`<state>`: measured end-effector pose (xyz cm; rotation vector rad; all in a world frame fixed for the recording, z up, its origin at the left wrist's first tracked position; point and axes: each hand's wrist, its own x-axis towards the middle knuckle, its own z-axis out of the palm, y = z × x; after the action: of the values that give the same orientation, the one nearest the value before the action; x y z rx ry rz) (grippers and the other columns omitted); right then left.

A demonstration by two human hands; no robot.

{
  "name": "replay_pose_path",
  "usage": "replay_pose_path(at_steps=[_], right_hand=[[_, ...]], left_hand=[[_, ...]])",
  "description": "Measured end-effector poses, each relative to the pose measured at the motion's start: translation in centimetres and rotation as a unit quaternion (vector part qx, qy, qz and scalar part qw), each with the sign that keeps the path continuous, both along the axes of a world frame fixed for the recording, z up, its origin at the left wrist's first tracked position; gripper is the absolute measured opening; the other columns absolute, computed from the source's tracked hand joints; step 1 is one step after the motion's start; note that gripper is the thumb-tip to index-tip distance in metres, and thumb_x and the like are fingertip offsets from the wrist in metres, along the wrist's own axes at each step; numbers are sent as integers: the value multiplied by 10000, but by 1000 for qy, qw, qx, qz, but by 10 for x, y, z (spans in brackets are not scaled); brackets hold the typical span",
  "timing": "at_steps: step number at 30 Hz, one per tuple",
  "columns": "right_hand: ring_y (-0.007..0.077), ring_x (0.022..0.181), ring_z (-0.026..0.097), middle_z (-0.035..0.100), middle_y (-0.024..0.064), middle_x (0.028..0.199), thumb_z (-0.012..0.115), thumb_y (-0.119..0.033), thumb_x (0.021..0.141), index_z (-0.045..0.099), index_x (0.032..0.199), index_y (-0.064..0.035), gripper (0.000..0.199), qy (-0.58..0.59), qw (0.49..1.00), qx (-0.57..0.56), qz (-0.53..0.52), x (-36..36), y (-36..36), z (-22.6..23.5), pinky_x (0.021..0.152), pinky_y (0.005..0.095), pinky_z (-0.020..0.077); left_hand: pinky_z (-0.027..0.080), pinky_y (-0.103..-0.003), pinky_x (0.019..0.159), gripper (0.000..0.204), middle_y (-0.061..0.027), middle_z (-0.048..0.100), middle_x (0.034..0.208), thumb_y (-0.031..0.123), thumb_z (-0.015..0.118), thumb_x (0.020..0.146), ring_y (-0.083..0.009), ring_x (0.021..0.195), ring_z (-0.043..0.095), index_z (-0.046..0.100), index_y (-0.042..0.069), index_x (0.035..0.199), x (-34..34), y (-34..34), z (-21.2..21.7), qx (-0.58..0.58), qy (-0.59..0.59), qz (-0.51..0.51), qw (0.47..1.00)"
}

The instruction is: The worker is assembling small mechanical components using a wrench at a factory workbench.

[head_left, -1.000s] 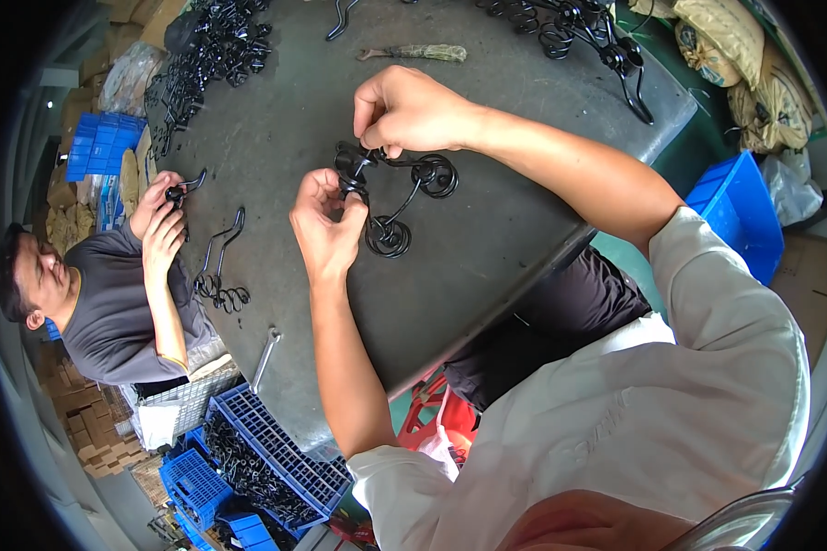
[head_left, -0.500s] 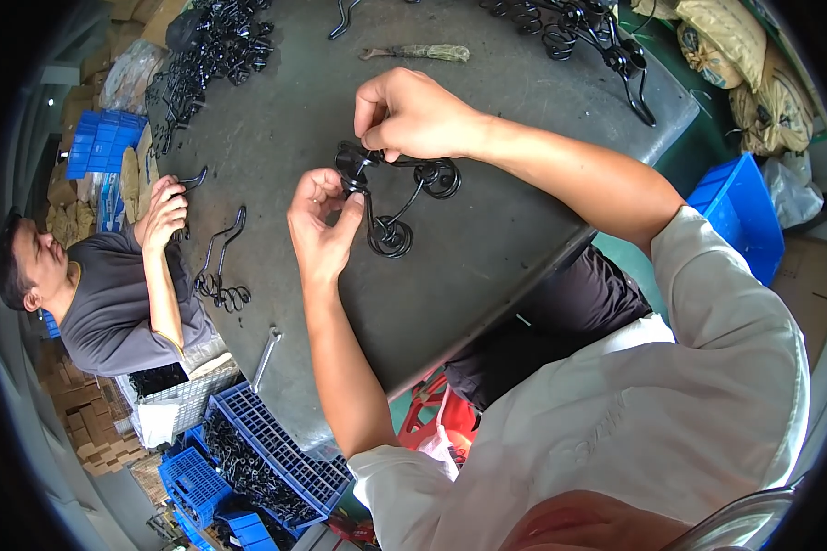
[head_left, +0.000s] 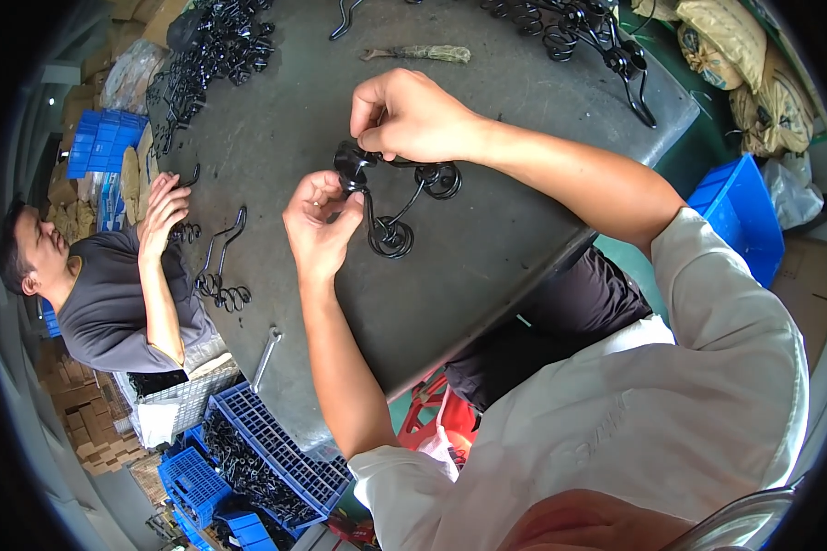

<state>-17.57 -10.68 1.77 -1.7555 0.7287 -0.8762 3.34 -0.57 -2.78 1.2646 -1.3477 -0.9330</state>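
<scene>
A black wire spring with two coils [head_left: 391, 238] lies on the dark worktable [head_left: 487, 266]. At its upper left end sits a black clamp-like fitting [head_left: 349, 167]. My left hand [head_left: 323, 220] is closed at the near side of that fitting, thumb and fingers pinching around the wire end beside it. From the far side my right hand [head_left: 413, 112] bends its fingers down onto the fitting's top; the fingertips partly hide what they grip.
Another person's hand [head_left: 164, 209] holds a similar spring at the left. A loose spring [head_left: 219, 275], a wrench [head_left: 266, 360] and a tape-wrapped tool [head_left: 418, 53] lie on the table. Black parts [head_left: 220, 46] pile up far left. Blue crates [head_left: 276, 450] stand below.
Both my hands and the fitting have shifted very slightly left. The other person's hand has tilted the spring it holds.
</scene>
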Motion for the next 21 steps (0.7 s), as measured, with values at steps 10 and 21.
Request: replay_pose_path(at_steps=[10, 21], right_hand=[[131, 609, 673, 695, 87, 744, 701, 11, 805, 683, 841, 35, 46, -11, 1000, 11, 6, 3, 0, -5, 563, 291, 530], [134, 631, 689, 706, 99, 790, 733, -5, 811, 696, 859, 44, 78, 0, 990, 137, 27, 3, -14, -8, 576, 269, 582]], left_hand=[[515, -219, 725, 264, 12, 620, 904, -126, 696, 817, -73, 828, 605, 610, 11, 1026, 5, 0, -2, -3, 24, -18, 1000], [489, -235, 718, 224, 22, 595, 872, -62, 675, 807, -70, 787, 590, 580, 36, 985, -7, 1, 5, 5, -44, 30, 999]])
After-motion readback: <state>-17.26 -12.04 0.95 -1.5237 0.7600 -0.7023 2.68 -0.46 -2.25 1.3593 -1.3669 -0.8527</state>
